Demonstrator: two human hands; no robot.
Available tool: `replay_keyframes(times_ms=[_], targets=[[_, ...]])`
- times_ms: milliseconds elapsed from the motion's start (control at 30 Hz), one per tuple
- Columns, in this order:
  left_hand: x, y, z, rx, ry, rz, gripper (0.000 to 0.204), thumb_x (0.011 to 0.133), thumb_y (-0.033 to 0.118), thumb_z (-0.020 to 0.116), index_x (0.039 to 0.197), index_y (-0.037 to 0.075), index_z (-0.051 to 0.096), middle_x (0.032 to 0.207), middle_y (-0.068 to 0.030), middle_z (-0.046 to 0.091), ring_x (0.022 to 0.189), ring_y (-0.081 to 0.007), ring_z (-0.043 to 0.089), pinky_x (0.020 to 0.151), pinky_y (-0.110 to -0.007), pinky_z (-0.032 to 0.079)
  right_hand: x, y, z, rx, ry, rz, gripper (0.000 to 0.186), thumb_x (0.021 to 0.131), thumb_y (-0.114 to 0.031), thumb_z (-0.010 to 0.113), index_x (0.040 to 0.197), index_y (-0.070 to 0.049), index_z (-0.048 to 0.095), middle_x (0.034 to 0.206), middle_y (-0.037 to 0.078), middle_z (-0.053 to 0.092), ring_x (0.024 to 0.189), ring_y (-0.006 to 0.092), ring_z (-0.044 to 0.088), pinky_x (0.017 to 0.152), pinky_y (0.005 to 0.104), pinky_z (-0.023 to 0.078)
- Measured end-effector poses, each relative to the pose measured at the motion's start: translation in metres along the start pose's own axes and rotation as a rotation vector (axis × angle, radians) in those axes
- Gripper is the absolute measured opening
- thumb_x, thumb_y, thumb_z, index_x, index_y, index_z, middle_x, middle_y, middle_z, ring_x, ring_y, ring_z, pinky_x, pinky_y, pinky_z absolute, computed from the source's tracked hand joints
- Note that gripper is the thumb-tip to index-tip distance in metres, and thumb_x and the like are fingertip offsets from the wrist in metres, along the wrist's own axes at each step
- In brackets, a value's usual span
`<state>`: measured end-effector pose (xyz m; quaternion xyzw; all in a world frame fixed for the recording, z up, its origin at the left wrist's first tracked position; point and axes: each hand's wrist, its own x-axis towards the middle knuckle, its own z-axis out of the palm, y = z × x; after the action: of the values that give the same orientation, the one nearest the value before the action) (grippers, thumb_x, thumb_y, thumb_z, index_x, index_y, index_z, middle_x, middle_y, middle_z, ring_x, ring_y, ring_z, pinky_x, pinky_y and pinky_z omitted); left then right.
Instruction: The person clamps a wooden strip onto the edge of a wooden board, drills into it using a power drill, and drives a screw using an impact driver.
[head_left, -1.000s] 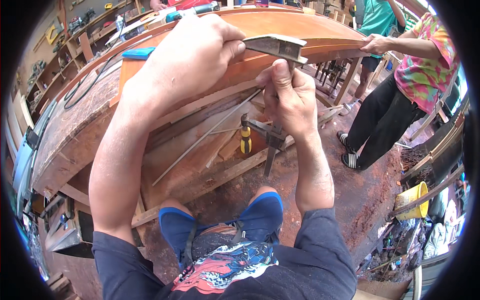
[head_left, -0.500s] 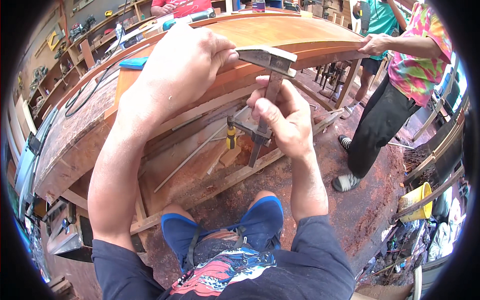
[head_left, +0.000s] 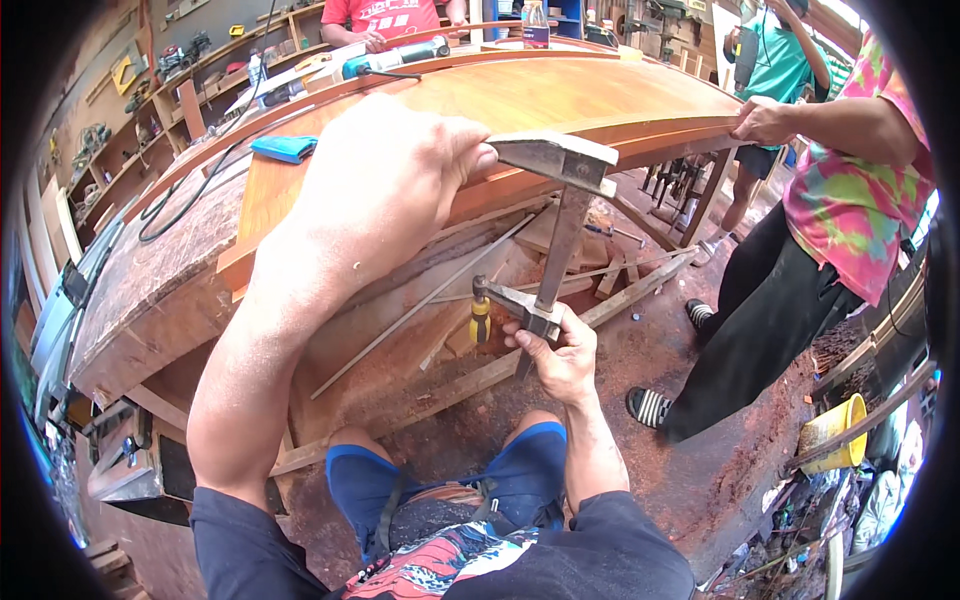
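Note:
An F-clamp (head_left: 565, 245) stands with its steel bar roughly upright at the near edge of a varnished wooden panel (head_left: 540, 95). My left hand (head_left: 390, 190) is closed, thumb and fingers pinching the tip of the clamp's upper fixed jaw. Lower down, my right hand (head_left: 562, 360) has its fingers closed around the sliding jaw (head_left: 535, 312) near the bar's bottom. From that jaw's other end hangs the screw's yellow-and-black handle (head_left: 480, 325). The jaws are far apart below the panel edge. Whether the upper jaw rests on the panel is hidden by my left hand.
At right, another person's hand (head_left: 768, 122) holds the panel's far-right end. A blue power tool (head_left: 395, 58) and a bright blue item (head_left: 284, 148) lie on the bench. Wooden rails (head_left: 480, 385) and offcuts sit below. A yellow bucket (head_left: 835, 432) stands at right.
My right hand has moved down the bar, from below the upper jaw to the sliding jaw. The clamp sits slightly further right in view. The person at right has stepped nearer.

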<state>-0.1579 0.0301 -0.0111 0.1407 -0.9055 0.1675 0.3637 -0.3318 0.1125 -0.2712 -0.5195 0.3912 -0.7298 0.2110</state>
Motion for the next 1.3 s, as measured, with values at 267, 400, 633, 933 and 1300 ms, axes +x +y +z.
replay_keyframes(times_ms=[267, 400, 633, 933, 1300], targets=[[0.0, 0.003, 0.0, -0.066, -0.011, -0.026, 0.016, 0.094, 0.017, 0.064, 0.093, 0.003, 0.072, 0.072, -0.0215, 0.063, 0.069, -0.0397, 0.063, 0.064, -0.043, 0.049, 0.044, -0.057, 0.022, 0.196, 0.065, -0.168, 0.046, 0.092, -0.014, 0.072, 0.13, 0.004, 0.052, 0.096, 0.013, 0.072, 0.062, 0.0106, 0.063, 0.053, 0.0218, 0.053], [0.0, 0.004, -0.002, -0.012, -0.039, -0.022, 0.016, 0.094, 0.016, 0.063, 0.097, 0.003, 0.072, 0.074, -0.0219, 0.064, 0.07, -0.0399, 0.063, 0.064, -0.042, 0.049, 0.044, -0.066, 0.028, 0.179, 0.119, -0.175, 0.045, 0.094, -0.012, 0.07, 0.132, 0.002, 0.049, 0.091, 0.012, 0.071, 0.058, 0.0091, 0.059, 0.05, 0.0205, 0.05], [-0.004, 0.007, -0.007, -0.169, -0.047, -0.041, 0.026, 0.09, 0.015, 0.068, 0.111, -0.001, 0.07, 0.094, -0.0246, 0.069, 0.087, -0.0387, 0.068, 0.078, -0.04, 0.053, 0.043, -0.058, 0.022, 0.129, 0.093, -0.162, 0.039, 0.095, -0.016, 0.071, 0.125, -0.001, 0.052, 0.092, 0.012, 0.072, 0.056, 0.0068, 0.055, 0.049, 0.0199, 0.045], [-0.001, 0.01, -0.01, -0.303, -0.139, -0.197, 0.035, 0.083, 0.012, 0.075, 0.114, -0.003, 0.07, 0.102, -0.0216, 0.073, 0.095, -0.0296, 0.071, 0.087, -0.037, 0.053, 0.047, -0.058, 0.018, 0.113, 0.025, -0.211, 0.046, 0.097, -0.025, 0.068, 0.132, -0.002, 0.047, 0.095, 0.01, 0.071, 0.061, 0.0048, 0.052, 0.054, 0.0196, 0.044], [0.003, 0.011, -0.006, -0.243, -0.117, -0.174, 0.031, 0.082, 0.008, 0.074, 0.11, -0.003, 0.071, 0.096, -0.0197, 0.074, 0.086, -0.0251, 0.072, 0.083, -0.036, 0.054, 0.049, -0.055, 0.01, 0.087, 0.008, -0.171, 0.041, 0.1, -0.021, 0.063, 0.131, 0.0, 0.045, 0.11, 0.009, 0.066, 0.091, 0.0128, 0.064, 0.083, 0.0278, 0.051]])
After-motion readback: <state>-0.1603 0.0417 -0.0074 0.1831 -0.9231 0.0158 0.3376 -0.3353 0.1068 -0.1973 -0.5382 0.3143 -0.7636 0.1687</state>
